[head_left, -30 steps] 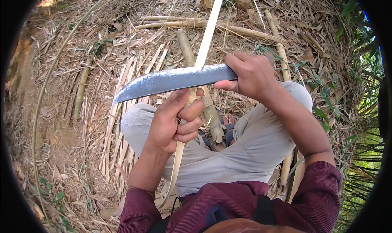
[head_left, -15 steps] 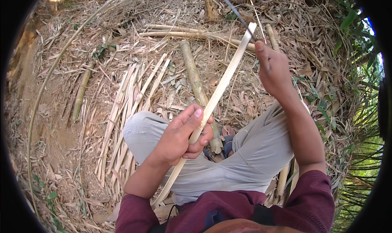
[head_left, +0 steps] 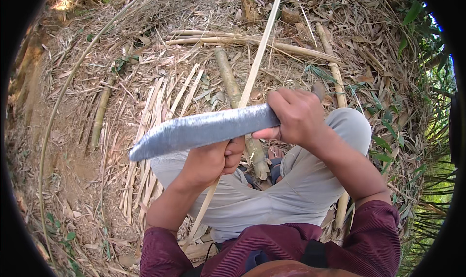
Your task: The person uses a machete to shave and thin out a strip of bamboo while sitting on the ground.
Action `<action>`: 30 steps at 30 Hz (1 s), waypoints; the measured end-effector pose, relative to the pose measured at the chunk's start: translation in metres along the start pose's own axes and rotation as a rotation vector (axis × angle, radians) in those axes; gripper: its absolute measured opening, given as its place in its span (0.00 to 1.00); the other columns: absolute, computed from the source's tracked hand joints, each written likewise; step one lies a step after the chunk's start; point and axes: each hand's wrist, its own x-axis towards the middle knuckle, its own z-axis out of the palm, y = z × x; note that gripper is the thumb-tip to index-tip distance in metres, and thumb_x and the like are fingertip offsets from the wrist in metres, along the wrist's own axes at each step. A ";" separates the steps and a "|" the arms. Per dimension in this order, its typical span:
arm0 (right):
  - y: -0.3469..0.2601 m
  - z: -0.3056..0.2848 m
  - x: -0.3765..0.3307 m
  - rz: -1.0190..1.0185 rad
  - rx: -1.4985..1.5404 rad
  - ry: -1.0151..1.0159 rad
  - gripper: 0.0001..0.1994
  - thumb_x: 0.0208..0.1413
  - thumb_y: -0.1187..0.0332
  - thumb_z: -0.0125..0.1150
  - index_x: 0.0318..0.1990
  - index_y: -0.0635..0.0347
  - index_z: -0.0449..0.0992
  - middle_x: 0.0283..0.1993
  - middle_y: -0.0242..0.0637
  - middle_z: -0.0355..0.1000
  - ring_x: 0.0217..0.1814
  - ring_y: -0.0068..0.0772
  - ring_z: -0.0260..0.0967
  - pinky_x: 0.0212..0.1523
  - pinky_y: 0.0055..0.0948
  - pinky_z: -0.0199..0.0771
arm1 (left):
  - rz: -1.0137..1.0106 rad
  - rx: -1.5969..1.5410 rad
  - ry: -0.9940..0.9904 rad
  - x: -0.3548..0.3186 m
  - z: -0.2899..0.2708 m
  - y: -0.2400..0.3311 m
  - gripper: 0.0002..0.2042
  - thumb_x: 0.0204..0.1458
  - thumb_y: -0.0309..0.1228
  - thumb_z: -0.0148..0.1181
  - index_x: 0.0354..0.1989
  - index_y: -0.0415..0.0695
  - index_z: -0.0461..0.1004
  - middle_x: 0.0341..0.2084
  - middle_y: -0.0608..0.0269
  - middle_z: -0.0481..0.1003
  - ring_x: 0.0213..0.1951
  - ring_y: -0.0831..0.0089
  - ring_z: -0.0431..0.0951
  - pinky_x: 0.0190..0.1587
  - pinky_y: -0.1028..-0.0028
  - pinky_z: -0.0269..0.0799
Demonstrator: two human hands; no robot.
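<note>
My right hand (head_left: pixel 296 116) is closed around the handle of a machete (head_left: pixel 204 128). Its broad grey blade lies flat across the view, pointing left, above my left hand (head_left: pixel 213 161). That hand is closed around a long pale bamboo strip (head_left: pixel 259 51), which runs from beside my lap up to the far edge. The blade crosses over the strip and hides part of it, along with some of my left fingers. Whether the cutting edge touches the strip I cannot tell.
Several split bamboo strips (head_left: pixel 150 107) lie in a pile at the left. A short bamboo pole (head_left: pixel 228 75) rests ahead of my feet, and longer pieces (head_left: pixel 301 50) lie beyond it. Another pole (head_left: pixel 335 78) is at the right. Dry leaves cover the ground.
My right hand has come nearer and left, swinging the machete from the strip's far end to lie across it near my left hand. The strip now reaches farther ahead.
</note>
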 end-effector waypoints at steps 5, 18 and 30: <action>0.050 -0.011 0.015 0.556 0.041 0.137 0.35 0.59 0.33 0.43 0.21 0.62 0.65 0.14 0.38 0.61 0.17 0.39 0.65 0.22 0.39 0.66 | -0.063 -0.085 -0.087 -0.010 0.008 -0.005 0.12 0.69 0.38 0.35 0.35 0.46 0.61 0.15 0.75 0.53 0.11 0.87 0.46 0.11 0.83 0.39; -0.012 -0.009 0.002 0.275 0.213 -0.043 0.32 0.54 0.35 0.54 0.22 0.61 0.68 0.19 0.40 0.67 0.18 0.43 0.68 0.20 0.38 0.67 | 0.019 -0.167 -0.040 0.006 0.004 0.000 0.17 0.67 0.39 0.30 0.25 0.48 0.57 0.08 0.73 0.50 0.08 0.82 0.48 0.09 0.81 0.48; 0.017 -0.001 0.008 0.300 -0.039 0.046 0.35 0.52 0.30 0.49 0.19 0.58 0.67 0.14 0.36 0.61 0.16 0.38 0.65 0.20 0.35 0.68 | 0.145 -0.006 0.024 -0.012 0.026 -0.046 0.18 0.68 0.42 0.30 0.26 0.47 0.56 0.11 0.73 0.52 0.11 0.83 0.48 0.13 0.79 0.44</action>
